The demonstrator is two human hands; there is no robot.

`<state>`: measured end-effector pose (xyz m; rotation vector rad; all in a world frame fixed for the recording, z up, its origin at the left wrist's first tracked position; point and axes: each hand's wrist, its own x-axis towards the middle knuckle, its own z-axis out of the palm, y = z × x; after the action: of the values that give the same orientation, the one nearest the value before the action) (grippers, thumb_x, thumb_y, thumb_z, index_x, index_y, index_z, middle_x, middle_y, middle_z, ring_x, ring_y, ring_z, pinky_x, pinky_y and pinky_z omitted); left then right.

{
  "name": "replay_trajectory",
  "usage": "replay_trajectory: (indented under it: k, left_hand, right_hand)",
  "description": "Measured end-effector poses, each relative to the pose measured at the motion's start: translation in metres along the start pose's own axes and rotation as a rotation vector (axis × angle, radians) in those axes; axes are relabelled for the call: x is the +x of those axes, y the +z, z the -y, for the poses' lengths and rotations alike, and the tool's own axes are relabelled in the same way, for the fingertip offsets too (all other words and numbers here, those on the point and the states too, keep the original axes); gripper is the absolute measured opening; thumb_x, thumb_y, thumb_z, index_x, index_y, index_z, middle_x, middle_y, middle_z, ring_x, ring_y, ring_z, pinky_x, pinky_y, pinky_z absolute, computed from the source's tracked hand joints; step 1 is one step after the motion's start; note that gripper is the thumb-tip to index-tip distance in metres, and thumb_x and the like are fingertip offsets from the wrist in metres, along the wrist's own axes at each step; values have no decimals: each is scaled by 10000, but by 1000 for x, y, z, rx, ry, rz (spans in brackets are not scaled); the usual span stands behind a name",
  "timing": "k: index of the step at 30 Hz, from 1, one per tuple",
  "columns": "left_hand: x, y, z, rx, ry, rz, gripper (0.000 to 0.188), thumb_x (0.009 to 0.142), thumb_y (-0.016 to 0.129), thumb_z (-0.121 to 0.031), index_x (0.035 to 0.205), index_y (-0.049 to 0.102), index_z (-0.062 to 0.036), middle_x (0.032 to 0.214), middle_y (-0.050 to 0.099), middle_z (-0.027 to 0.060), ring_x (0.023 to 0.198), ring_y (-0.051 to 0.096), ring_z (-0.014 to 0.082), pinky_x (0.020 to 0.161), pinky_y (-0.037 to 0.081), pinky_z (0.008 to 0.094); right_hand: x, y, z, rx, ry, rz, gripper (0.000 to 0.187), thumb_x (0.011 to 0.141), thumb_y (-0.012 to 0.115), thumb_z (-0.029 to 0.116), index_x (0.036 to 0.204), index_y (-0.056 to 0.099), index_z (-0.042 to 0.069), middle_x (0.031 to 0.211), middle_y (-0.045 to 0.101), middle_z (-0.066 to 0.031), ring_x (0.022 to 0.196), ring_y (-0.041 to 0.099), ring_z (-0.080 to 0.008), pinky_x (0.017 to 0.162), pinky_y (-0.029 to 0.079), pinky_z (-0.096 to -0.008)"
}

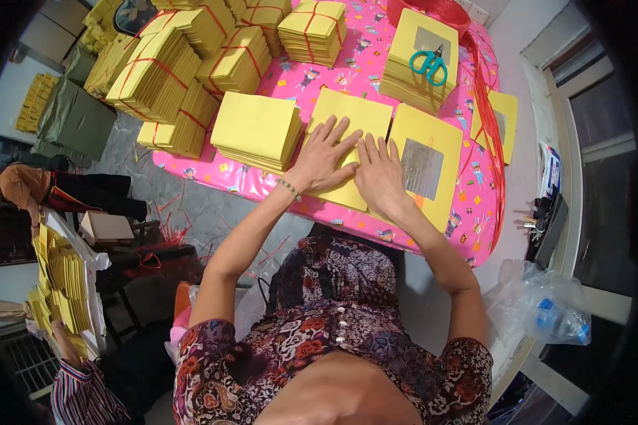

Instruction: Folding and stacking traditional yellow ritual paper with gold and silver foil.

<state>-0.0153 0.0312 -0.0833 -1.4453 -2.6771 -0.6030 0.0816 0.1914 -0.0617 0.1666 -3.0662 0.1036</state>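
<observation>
My left hand lies flat with fingers spread on a yellow paper envelope near the front of the table. Beside it, my right hand presses down with its fingers stretched out, over the gap between that envelope and a second yellow envelope with a grey window patch. Neither hand grips anything. To the left of my hands sits a loose stack of yellow envelopes without a tie. Behind the right hand, teal-handled scissors rest on a taller envelope stack.
Red-tied envelope bundles crowd the table's far left. Red string hangs along the right side of the pink tablecloth. A clear plastic bag stands by the window. At the left, other people work at a table with yellow envelopes.
</observation>
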Motion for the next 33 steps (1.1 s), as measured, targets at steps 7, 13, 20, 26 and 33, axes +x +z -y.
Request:
replay_trajectory:
  k: [7,13,20,26,33]
  left_hand:
    - [-6,6,3,115,-14,-110,706,922,480,-553,1519,333,-207,1568,274,177,1444,233,408,1180,191,521]
    - [-12,10,6,100,-34,-100,689,925,459,-561,1505,367,-200,1554,302,187,1438,247,417,1183,192,510]
    - [-18,13,7,42,-53,-87,660,934,491,-504,1507,364,-201,1560,291,181,1433,244,432,1182,200,521]
    - [-16,10,10,-114,-57,-111,689,926,515,-480,1511,351,-156,1558,261,235,1445,221,430,1185,195,509]
    - [-14,8,11,-58,-70,-93,701,917,544,-466,1507,356,-138,1559,256,240,1448,224,420,1187,200,498]
  right_hand:
    - [2,1,-2,-31,-14,11,645,896,520,289,1430,401,-52,1502,380,-226,1381,369,-404,1188,143,-539]
    - [4,-2,-1,-71,-35,47,641,896,517,285,1428,402,-54,1503,377,-230,1385,363,-406,1187,139,-544]
    - [0,6,3,-34,-73,16,650,901,520,281,1436,381,-61,1504,372,-235,1394,348,-406,1185,151,-541]
    - [0,12,-4,7,-72,20,645,921,516,287,1445,368,-60,1509,366,-234,1404,337,-390,1187,153,-533]
    - [4,3,-4,-9,-95,-19,576,912,541,266,1386,456,-50,1439,450,-214,1334,411,-389,1176,198,-514]
